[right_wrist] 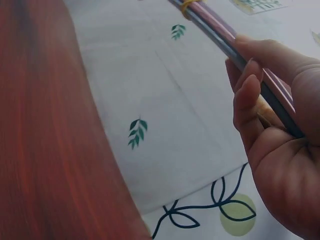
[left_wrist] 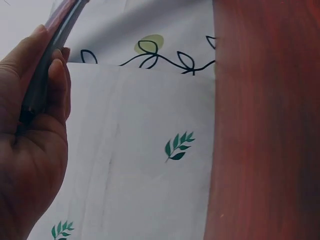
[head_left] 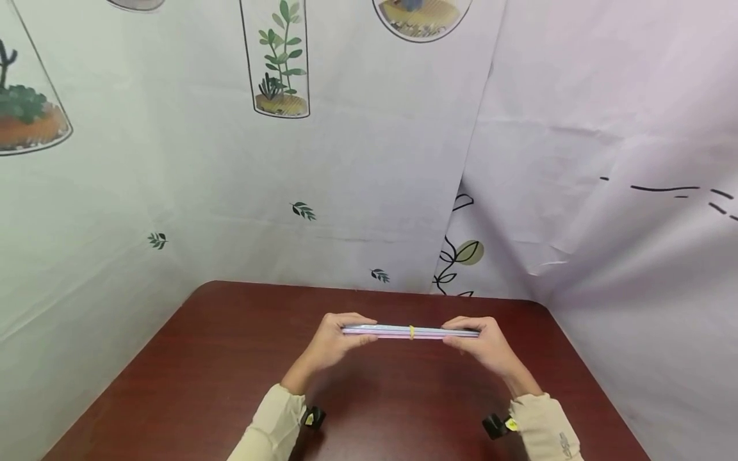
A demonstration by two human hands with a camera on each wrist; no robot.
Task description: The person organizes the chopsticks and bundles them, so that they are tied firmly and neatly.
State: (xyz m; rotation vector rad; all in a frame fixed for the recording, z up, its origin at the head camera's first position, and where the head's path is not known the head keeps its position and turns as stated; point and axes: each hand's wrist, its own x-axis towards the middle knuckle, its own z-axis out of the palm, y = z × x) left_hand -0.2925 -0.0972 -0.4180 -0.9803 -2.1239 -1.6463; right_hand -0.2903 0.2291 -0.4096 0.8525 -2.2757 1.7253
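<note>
A bundle of long, slim sticks (head_left: pixel 394 331), pale blue and pink in the head view, is held level above the table. A yellow band (head_left: pixel 412 332) wraps its middle; the exact kind of sticks cannot be told. My left hand (head_left: pixel 337 336) grips one end, and my right hand (head_left: pixel 481 342) holds the other. In the left wrist view, the thumb and fingers of the left hand (left_wrist: pixel 37 125) close round a dark-looking end of the bundle (left_wrist: pixel 45 70). The right wrist view has the right hand (right_wrist: pixel 280 125) pinching grey and pink sticks (right_wrist: pixel 215 31) near the band (right_wrist: pixel 186 7).
Below the hands is a dark red-brown wooden table (head_left: pixel 242 358) with rounded far corners. Pale cloth (head_left: pixel 357 160) printed with plants and leaves hangs behind it and along both sides. Black wrist cameras (head_left: pixel 314 417) sit at the sleeve cuffs.
</note>
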